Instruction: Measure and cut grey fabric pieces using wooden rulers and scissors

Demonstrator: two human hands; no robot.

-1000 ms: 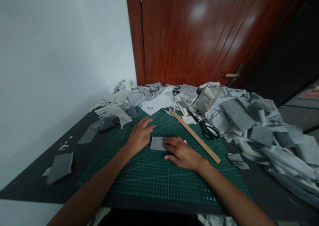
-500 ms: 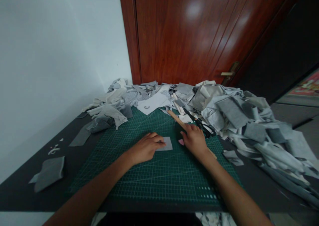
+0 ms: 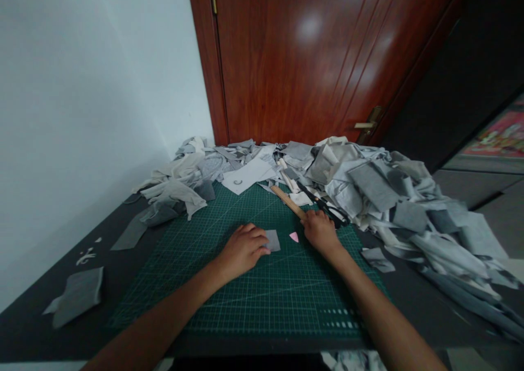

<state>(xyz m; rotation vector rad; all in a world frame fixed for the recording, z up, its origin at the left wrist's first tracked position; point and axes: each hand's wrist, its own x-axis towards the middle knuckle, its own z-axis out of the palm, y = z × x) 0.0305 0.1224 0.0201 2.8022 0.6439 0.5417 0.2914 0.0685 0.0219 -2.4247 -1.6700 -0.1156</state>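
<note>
My left hand [image 3: 244, 249] rests on the mat with bent fingers. Its fingertips and thumb close on the left edge of a small grey fabric piece [image 3: 273, 240], which lies flat and is partly covered by them. My right hand [image 3: 321, 230] is wrapped round a wooden ruler [image 3: 289, 201], whose far end points up and left; the rest is hidden under the hand and forearm. Between my hands lies a pink triangular piece, like tailor's chalk [image 3: 293, 237]. Black-handled scissors [image 3: 323, 203] lie just beyond my right hand.
A green gridded cutting mat [image 3: 254, 305] covers the middle of the dark table [image 3: 413, 305]. Heaped grey and white fabric scraps [image 3: 368, 185] line the back and right. A white sheet with a curved mark [image 3: 249, 175] lies at the back. Folded grey cloth [image 3: 79, 294] sits at left.
My right hand has shifted slightly off the pink piece, which now shows fully. The ruler's near end no longer shows past my forearm. My left hand stays at the fabric piece; the view tilted slightly.
</note>
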